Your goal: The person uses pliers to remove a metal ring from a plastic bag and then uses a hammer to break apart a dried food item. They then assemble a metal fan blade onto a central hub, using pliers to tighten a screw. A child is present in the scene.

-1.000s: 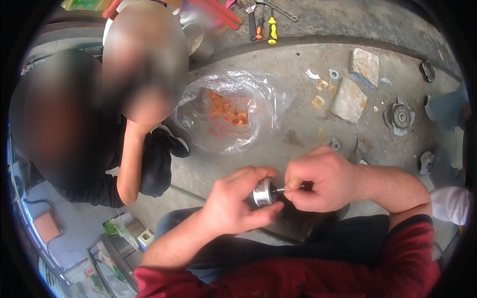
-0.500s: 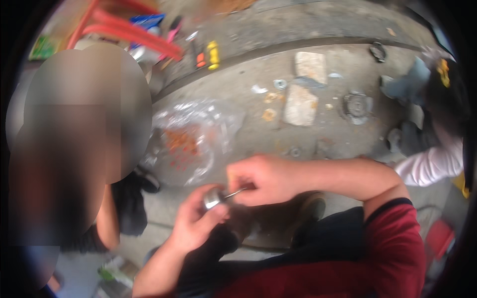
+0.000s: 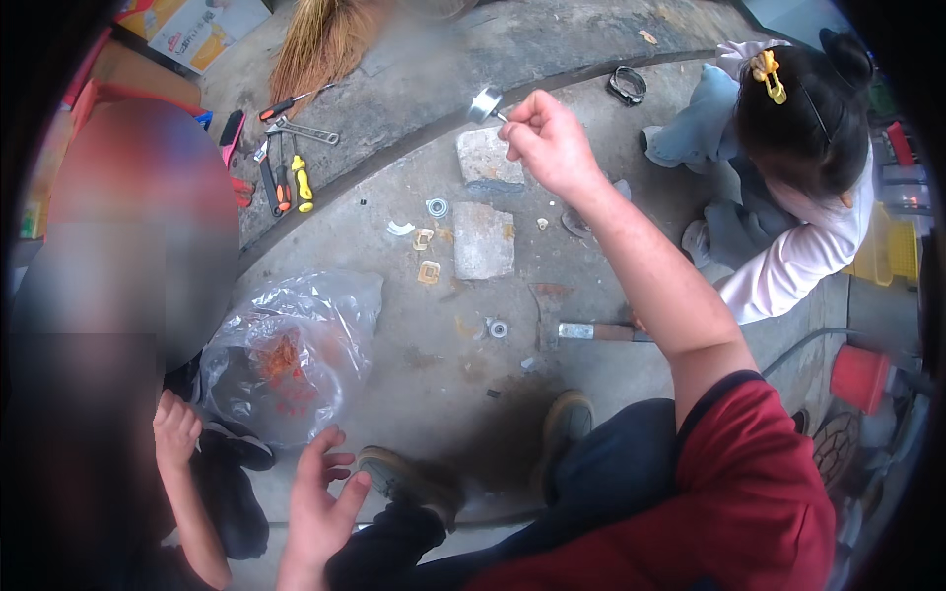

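My right hand [image 3: 549, 143] is stretched far forward, its fingers pinching the thin shaft of a small silver metal cylinder [image 3: 485, 104]. The cylinder points up and left, above the rear pale block [image 3: 490, 160]. My left hand [image 3: 323, 492] is low in the picture, fingers spread and curved, with nothing in it. Just beyond its fingertips lies a clear plastic bag [image 3: 340, 295] with reddish-orange bits in it. A second pale block [image 3: 483, 241] rests on the concrete floor, with a small round metal part [image 3: 437, 208] to its left.
Screwdrivers [image 3: 302, 187] and an adjustable wrench [image 3: 305, 131] lie by the ledge at the back left, below a straw broom [image 3: 320, 49]. A hammer [image 3: 596, 332] lies under my right forearm. One person [image 3: 798, 148] crouches at right; another person's hand [image 3: 177, 428] is at left.
My right hand has swung forward and up, carrying the metal cylinder out of my left hand. The left hand has opened and dropped lower and left. The view has shifted.
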Action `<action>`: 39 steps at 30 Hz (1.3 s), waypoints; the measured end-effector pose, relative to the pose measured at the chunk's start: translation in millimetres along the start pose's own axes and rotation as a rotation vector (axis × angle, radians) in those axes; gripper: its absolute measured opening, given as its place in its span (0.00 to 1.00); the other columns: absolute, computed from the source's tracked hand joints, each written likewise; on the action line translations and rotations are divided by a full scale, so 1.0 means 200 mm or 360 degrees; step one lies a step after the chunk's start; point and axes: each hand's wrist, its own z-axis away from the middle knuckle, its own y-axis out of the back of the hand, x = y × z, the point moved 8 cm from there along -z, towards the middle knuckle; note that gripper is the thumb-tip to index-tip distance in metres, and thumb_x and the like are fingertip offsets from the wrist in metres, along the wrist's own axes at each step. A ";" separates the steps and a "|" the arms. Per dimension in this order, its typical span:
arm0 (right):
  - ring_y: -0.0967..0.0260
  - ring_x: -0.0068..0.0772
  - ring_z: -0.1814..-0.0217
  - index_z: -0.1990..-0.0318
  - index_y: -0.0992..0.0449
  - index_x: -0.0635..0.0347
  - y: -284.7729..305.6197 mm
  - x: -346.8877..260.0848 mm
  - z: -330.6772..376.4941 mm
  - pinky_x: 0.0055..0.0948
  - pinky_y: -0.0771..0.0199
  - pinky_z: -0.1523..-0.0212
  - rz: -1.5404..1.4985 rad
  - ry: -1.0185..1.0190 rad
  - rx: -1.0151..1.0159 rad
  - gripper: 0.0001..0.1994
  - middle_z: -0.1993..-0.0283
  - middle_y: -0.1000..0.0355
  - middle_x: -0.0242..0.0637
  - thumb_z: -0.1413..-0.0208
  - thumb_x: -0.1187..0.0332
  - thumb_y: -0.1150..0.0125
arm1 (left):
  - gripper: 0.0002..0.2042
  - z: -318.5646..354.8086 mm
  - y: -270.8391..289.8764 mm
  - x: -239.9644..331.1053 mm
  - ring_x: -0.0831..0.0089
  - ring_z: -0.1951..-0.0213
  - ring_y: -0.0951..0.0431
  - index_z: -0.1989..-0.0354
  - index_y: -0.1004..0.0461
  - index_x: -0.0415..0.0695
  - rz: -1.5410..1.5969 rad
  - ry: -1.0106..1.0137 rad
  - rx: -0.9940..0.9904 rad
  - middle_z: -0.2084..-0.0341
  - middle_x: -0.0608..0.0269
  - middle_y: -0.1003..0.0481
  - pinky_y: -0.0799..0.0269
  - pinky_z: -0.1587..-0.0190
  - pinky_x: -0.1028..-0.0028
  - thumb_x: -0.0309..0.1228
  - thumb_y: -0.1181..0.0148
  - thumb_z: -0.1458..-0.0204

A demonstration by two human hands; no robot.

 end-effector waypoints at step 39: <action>0.38 0.50 0.40 0.50 0.31 0.58 0.53 0.99 1.52 0.46 0.37 0.43 0.1860 -0.0336 -0.0622 0.19 0.49 0.33 0.45 0.53 0.70 0.42 | 0.24 -0.12 -0.17 0.02 0.70 0.53 0.25 0.43 0.33 0.37 -0.0377 -0.0041 -0.0356 0.52 0.58 0.27 0.26 0.52 0.72 0.25 0.34 0.48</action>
